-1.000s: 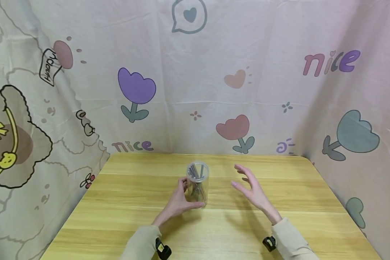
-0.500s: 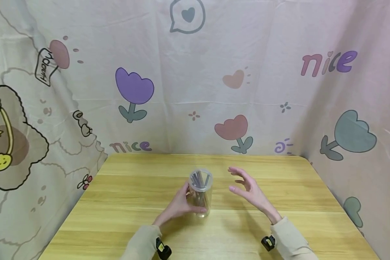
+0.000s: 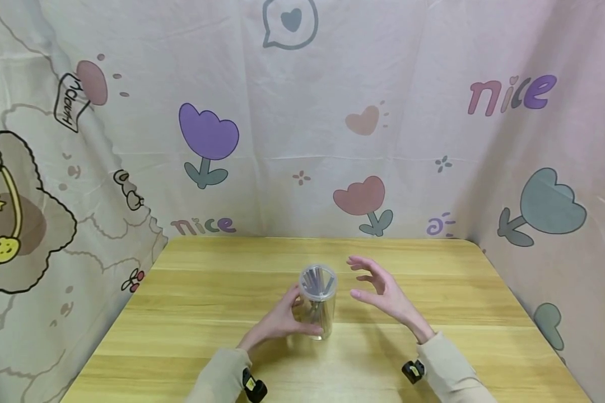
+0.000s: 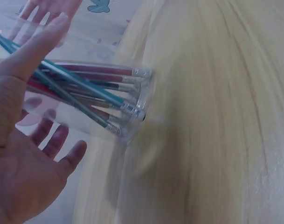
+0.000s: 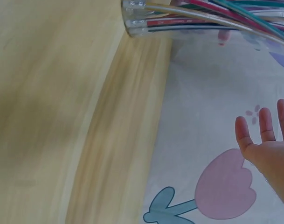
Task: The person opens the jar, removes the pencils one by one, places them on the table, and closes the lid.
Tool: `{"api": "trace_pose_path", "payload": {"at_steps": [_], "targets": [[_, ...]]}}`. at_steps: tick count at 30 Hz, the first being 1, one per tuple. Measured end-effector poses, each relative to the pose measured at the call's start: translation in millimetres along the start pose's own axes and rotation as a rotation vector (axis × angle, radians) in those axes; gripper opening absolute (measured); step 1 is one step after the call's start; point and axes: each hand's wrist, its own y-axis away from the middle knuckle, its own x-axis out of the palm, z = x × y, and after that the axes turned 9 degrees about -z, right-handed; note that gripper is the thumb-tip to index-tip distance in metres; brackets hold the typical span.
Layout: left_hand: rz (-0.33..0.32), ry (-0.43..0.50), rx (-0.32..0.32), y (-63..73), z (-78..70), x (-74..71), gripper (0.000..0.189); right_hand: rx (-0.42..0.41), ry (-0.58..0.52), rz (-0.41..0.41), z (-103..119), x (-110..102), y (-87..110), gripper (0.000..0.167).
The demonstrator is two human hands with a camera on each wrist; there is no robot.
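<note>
A clear cylindrical jar [image 3: 325,313] with a pale lid or rim stands near the middle of the table, upright in the head view. Several pencils [image 4: 81,86] lie inside it, their eraser ends toward the base. My left hand [image 3: 278,323] grips the jar from the left, thumb across the near side and fingers behind. Whether the base touches the table I cannot tell. To the jar's right, my right hand [image 3: 385,292] hovers with fingers spread and loosely bent, holding nothing and apart from the jar.
The light wooden table [image 3: 191,291] ends at a patterned cloth backdrop [image 3: 287,112], which also hangs along both sides. A small black device [image 3: 254,386] sits at the left wrist, and another black device [image 3: 413,370] at the right.
My left hand has drawn the jar to the right and nearer to me. The right hand has shifted slightly left, so the gap between it and the jar is smaller.
</note>
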Motion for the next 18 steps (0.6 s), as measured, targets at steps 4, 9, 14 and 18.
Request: {"api": "trace_pose_path", "payload": {"at_steps": [4,9,14,18], "targets": [[-0.041,-0.001,0.005,-1.2,-3.2,4.2,0.104,0.012,-0.028,0.026,5,4,-2.7,0.066],[-0.082,0.008,0.008,-2.7,-4.2,6.2,0.109,0.034,-0.037,0.056,11,11,-6.9,0.067],[-0.084,0.009,0.014,-3.3,-4.3,5.0,0.107,0.028,-0.021,0.071,16,16,-11.6,0.069],[-0.063,0.015,0.011,-1.9,-4.2,2.8,0.101,0.021,-0.017,0.090,18,21,-15.3,0.071]]}}
